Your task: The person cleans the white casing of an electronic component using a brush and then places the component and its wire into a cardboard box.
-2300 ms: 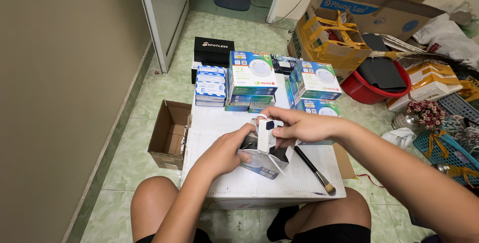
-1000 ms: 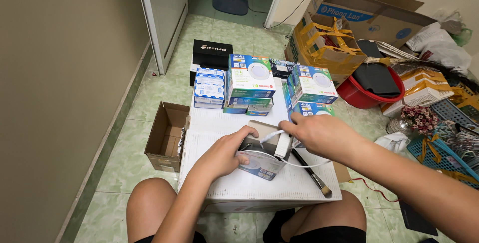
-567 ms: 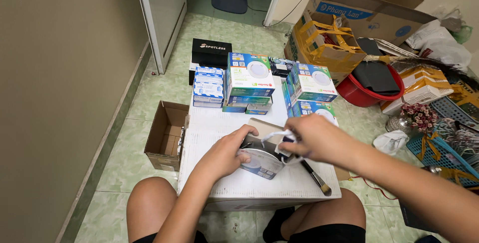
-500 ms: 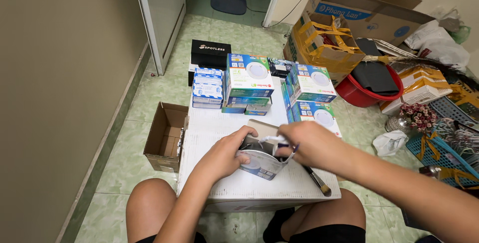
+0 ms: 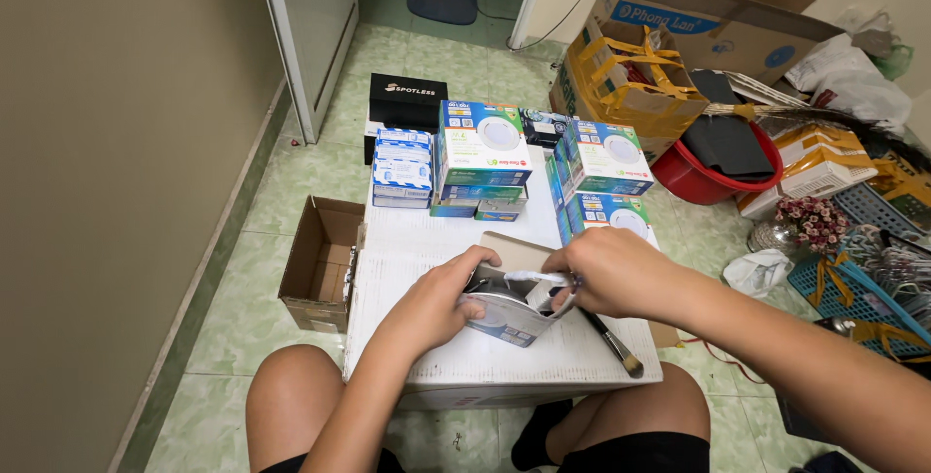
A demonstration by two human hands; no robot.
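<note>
Small open carton (image 5: 511,310) — flap up, tilted — on the white board (image 5: 427,250).

Both hands work at a small open product box (image 5: 512,316) on a white tabletop (image 5: 436,250). The left hand (image 5: 434,300) steadies the box's near side while the right hand (image 5: 609,271) pinches its flap. A paintbrush (image 5: 613,342) lies just beside it, stacked light-fixture boxes (image 5: 482,153) behind, an empty cardboard box (image 5: 320,261) on the tiled floor.

Stacked boxes (image 5: 482,158) block table's (image 5: 407,260) far edge; near-left surface free.
</note>
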